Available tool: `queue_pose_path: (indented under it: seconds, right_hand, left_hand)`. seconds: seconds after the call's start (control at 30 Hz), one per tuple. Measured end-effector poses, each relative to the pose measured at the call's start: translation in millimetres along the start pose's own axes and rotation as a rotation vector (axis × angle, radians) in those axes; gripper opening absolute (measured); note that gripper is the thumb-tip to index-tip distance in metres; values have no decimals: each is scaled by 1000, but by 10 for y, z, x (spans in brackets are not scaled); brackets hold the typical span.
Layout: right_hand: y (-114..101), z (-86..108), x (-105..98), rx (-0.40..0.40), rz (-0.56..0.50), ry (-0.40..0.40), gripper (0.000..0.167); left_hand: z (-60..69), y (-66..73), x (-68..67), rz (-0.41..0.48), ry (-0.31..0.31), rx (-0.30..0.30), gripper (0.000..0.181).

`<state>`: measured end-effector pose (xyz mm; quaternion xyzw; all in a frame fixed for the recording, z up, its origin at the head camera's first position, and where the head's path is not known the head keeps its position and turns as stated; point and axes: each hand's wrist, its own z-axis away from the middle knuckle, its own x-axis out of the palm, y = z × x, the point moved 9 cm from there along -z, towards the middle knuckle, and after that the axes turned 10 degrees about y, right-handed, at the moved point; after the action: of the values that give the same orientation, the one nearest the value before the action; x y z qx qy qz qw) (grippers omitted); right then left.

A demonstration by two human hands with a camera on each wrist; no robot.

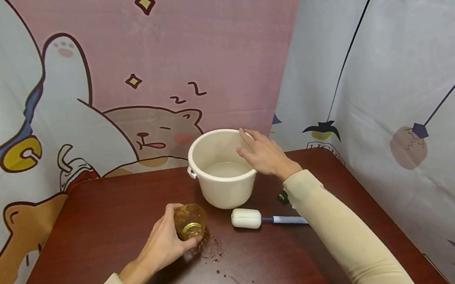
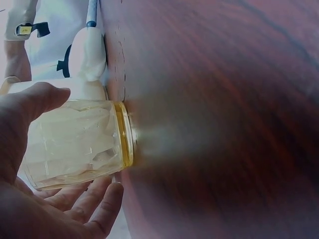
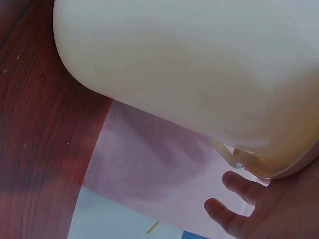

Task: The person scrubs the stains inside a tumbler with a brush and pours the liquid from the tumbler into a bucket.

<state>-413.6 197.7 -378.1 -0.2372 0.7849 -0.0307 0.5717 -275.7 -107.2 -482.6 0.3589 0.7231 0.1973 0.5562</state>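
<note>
My left hand point(image 1: 161, 244) holds an amber glass cup point(image 1: 190, 221) between the thumb and fingers, left of centre on the table. In the left wrist view, the faceted wall of the cup point(image 2: 75, 144) lies between them, its base close to the tabletop; whether it touches I cannot tell. My right hand point(image 1: 268, 153) grips the right rim of a white bucket point(image 1: 227, 192), which stands upright behind the cup with cloudy liquid inside. In the right wrist view, two fingers point(image 3: 224, 216) reach past the outside of the bucket point(image 3: 174, 64), near its handle mount point(image 3: 241, 162).
A brush with a white sponge head point(image 1: 246, 218) and pale blue handle point(image 1: 289, 220) lies in front of the bucket, partly behind the right sleeve. Drops and wet specks point(image 1: 214, 256) dot the dark red table point(image 1: 131, 198). Printed cloth point(image 1: 218, 42) hangs behind.
</note>
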Motion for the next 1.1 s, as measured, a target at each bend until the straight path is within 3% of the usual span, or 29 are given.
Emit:
queue_pose_path:
  seconds: [0.47, 0.7, 1.1]
  right_hand:
    - [16, 5, 10, 2, -19, 8, 80]
    - [35, 4, 16, 2, -30, 17, 79]
    - [29, -8, 21, -2, -30, 12, 77]
  left_hand:
    - [17, 17, -17, 3, 15, 38, 91]
    - [60, -23, -20, -11, 10, 24, 92]
    - [72, -14, -104, -7, 50, 43, 95]
